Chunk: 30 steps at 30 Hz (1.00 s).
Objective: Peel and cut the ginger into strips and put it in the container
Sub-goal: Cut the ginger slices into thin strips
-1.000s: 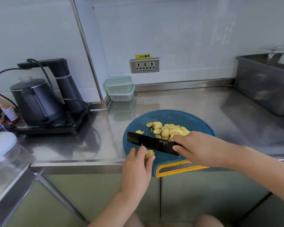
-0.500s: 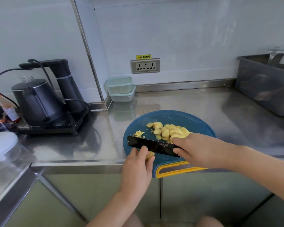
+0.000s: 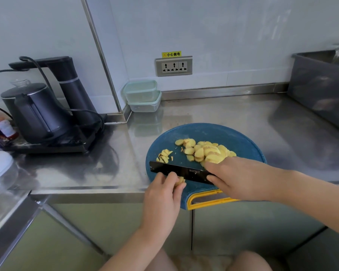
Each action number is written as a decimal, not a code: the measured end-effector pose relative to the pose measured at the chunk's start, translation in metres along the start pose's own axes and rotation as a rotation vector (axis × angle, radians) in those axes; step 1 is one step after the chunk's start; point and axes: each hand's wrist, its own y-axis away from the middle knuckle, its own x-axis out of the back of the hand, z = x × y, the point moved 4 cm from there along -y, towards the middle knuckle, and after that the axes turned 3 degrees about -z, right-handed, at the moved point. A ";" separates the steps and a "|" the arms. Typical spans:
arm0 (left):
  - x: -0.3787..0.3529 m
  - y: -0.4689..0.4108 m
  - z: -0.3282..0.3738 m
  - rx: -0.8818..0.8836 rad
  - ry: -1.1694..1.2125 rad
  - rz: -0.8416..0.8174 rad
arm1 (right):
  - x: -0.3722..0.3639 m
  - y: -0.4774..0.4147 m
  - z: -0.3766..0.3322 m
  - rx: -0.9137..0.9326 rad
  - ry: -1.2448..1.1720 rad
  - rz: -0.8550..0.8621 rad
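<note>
Two hands shared it: the left hand (image 3: 162, 194) pinched the small yellow ginger stack (image 3: 180, 180) to steady it, while the right hand (image 3: 239, 178) gripped the long black knife (image 3: 176, 171) for slicing.

Peeled yellow ginger slices (image 3: 205, 151) lay heaped mid-way on the round blue cutting board (image 3: 213, 132). Thin strips (image 3: 164, 155) lay left of them, just beyond the black knife (image 3: 181, 171). A small stack (image 3: 179, 180) sat against the blade's near side. Two lidded clear containers (image 3: 143, 95) stood stacked well behind.
</note>
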 end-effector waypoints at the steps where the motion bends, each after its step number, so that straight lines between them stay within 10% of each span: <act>1: 0.000 0.000 0.000 0.003 0.001 0.001 | -0.002 -0.002 -0.002 0.002 -0.009 -0.006; 30: 0.001 0.000 0.000 0.016 0.028 -0.009 | 0.016 -0.001 0.000 -0.023 -0.233 0.022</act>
